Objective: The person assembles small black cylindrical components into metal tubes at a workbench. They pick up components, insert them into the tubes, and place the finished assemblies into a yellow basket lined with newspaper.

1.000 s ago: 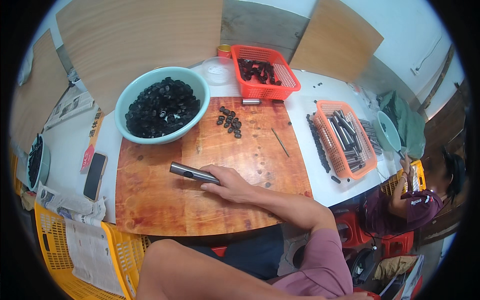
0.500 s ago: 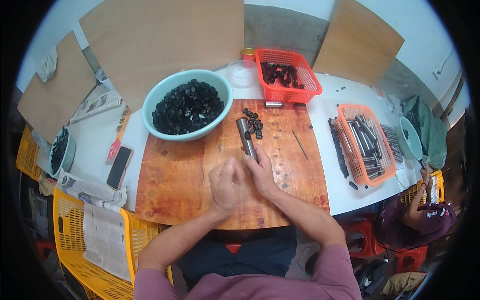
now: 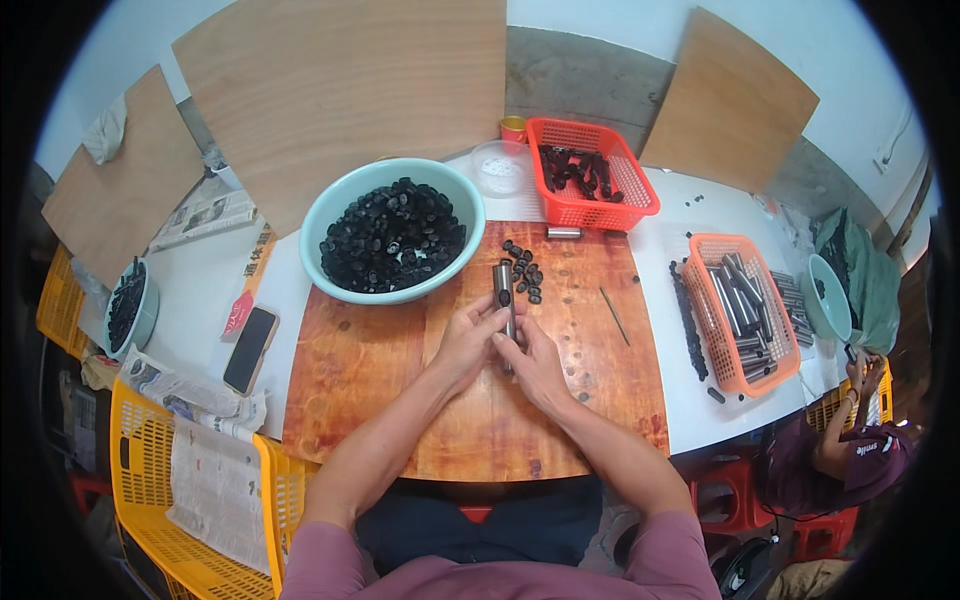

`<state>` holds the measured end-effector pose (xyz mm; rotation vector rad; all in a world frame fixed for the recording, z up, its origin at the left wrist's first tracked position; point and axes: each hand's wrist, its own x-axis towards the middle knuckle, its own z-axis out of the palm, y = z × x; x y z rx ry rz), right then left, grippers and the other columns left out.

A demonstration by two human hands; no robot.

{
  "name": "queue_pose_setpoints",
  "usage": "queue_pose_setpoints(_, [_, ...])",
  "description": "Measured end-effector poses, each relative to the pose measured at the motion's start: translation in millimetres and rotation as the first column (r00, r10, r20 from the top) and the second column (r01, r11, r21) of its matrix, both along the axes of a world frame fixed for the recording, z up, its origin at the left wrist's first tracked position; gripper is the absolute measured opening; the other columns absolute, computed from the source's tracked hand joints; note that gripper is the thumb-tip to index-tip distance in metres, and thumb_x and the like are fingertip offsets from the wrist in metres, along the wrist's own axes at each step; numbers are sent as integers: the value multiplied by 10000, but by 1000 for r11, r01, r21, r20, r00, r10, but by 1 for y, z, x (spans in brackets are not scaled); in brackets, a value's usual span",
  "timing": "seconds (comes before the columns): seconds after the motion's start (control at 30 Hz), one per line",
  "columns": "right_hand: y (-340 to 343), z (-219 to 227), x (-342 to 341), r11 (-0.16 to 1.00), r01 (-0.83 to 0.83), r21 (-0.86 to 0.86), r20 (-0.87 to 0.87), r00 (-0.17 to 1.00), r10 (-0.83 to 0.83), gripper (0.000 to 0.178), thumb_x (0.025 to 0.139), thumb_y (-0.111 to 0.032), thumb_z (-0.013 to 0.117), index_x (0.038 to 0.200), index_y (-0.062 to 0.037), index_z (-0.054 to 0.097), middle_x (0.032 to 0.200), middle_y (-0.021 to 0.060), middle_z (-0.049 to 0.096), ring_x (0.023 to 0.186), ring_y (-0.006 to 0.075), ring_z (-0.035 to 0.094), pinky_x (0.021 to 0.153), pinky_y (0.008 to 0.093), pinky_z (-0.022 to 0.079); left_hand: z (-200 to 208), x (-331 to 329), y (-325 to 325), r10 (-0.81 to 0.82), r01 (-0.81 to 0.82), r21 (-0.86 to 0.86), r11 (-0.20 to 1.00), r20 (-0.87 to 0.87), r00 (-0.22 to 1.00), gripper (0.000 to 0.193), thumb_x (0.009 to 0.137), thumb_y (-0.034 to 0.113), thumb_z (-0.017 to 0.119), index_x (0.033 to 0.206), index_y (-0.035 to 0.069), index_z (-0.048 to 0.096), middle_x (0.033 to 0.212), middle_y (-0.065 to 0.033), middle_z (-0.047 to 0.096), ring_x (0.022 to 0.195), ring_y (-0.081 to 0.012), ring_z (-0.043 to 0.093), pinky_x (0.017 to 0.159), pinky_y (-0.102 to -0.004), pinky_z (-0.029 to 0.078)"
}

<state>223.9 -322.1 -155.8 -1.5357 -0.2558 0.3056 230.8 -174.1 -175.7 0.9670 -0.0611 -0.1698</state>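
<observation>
Over the middle of the wooden board [image 3: 400, 420] I hold a shiny metal tube [image 3: 502, 278] nearly upright between both hands. A dark oval spot shows on its side; whether it is a hole or a fitted black piece I cannot tell. My left hand [image 3: 468, 342] closes on the tube from the left, its thumb against the side. Lower down, my right hand [image 3: 533, 366] wraps it from the right. Just beyond lie several small black plastic pieces [image 3: 526, 268]. A light blue basin [image 3: 312, 262] heaped with similar black pieces stands to the left.
Behind the board stands a red basket [image 3: 640, 208] with dark parts. On the right, an orange basket [image 3: 735, 385] holds metal tubes. A thin rod [image 3: 615, 315] lies on the board. A phone [image 3: 251, 350] rests left, above a yellow crate [image 3: 190, 540]. Another person [image 3: 835, 440] sits far right.
My left hand, a raised loose fist before, has come onto the tube. The tube has turned more upright. The whole view has shifted slightly.
</observation>
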Motion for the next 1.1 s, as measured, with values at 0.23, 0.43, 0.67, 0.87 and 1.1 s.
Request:
queue_pose_setpoints(0.23, [-7,-11,8,950,178,-258,368,927,-73,258,959,-152,686,1148,2,599,882,71,669,770,108,648,645,276,528,-6,2,-2,110,-122,-191,974,-70,991,248,1035,158,599,1225,-1,588,1038,-94,668,936,-185,680,850,-339,574])
queue_pose_setpoints(0.43, [-12,-13,35,962,267,56,320,908,-271,331,975,-96,650,1275,16,567,1040,116,672,802,136,654,678,273,542,-16,12,5,96,-123,-272,954,-109,989,183,1042,128,571,1204,42,568,1043,-71,648,891,-153,641,811,-318,548])
queue_pose_setpoints(0.67, [38,60,134,965,40,-259,188,982,10,438,963,-119,653,1309,122,532,1010,160,682,749,170,667,642,280,547,-22,18,8,52,-88,-322,943,-116,992,189,1058,163,544,1218,62,552,1039,-54,635,893,-145,621,817,-302,533])
queue_pose_setpoints(0.87, [89,68,162,865,24,-501,156,986,63,339,850,-101,654,1093,136,646,853,192,703,685,255,697,594,359,557,-14,17,9,61,-102,-344,933,-128,990,257,1064,149,528,1301,51,512,1074,-92,631,915,-171,625,817,-318,543])
queue_pose_setpoints(1.1, [101,37,187,858,29,-514,97,995,24,348,827,-89,651,1095,132,630,928,197,703,811,270,705,657,367,585,-13,16,4,41,-90,-367,926,-138,990,224,1050,144,553,1252,50,528,1075,-99,633,914,-185,627,834,-343,540])
